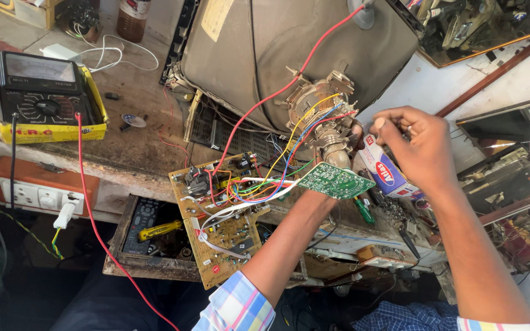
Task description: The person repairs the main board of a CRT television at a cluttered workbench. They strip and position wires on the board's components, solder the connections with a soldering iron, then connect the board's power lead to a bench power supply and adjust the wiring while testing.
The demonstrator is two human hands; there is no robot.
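Yellow-cased multimeter (pixel 43 98) sits far left on the counter (pixel 136 147). My left hand (pixel 332 175) is hidden under the small green circuit board (pixel 336 180), so I cannot tell its grip. My right hand (pixel 413 147) pinches narrow just beside the picture tube's neck (pixel 329 142).

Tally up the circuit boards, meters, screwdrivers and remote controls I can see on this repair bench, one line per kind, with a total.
Circuit boards: 2, the small green board above the left hand and the large tan board
Meters: 1, the yellow-cased analog multimeter
Screwdrivers: 2, the yellow-handled screwdriver and the green-handled screwdriver
Remote controls: 1, the black remote in the drawer
Total: 6
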